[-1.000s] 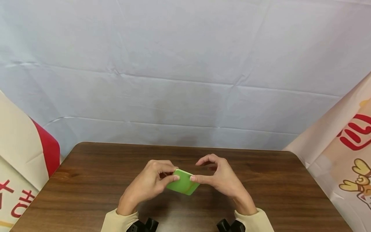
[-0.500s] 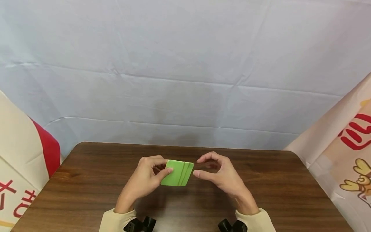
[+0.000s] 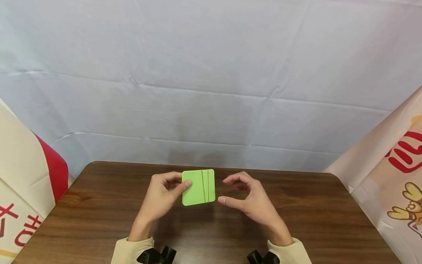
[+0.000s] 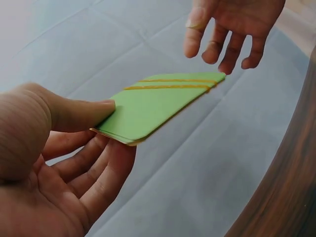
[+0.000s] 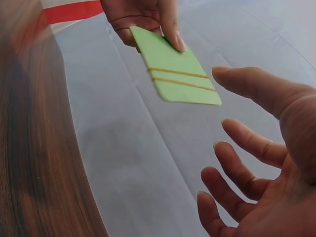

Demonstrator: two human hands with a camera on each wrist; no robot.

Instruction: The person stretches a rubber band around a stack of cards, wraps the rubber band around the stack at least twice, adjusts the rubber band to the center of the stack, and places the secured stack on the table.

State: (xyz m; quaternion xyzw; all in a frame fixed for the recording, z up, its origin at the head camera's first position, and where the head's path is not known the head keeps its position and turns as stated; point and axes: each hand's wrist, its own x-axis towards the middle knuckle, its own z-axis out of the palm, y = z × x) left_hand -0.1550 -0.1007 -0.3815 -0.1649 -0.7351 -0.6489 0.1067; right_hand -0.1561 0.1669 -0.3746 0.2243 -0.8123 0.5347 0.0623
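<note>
My left hand pinches a thin stack of light green square cards by its left side, thumb on the face and fingers behind. An orange-yellow rubber band crosses the cards in two lines near the far end; several thin layers show at the edge in the left wrist view. To the right of the cards, apart from them, my right hand hovers with fingers spread and loosely bent, holding nothing. In the right wrist view, a gap separates its thumb from the green cards.
Below both hands is a dark brown wooden table with rounded far corners. A pale grey-blue cloth hangs behind it. Printed banners flank the table, one on the left and one on the right. Black devices sit at the wrists.
My right thumb has come off the cards. My left hand has lifted and turned them, moving them up and left, so their banded face now shows squarely in the head view.
</note>
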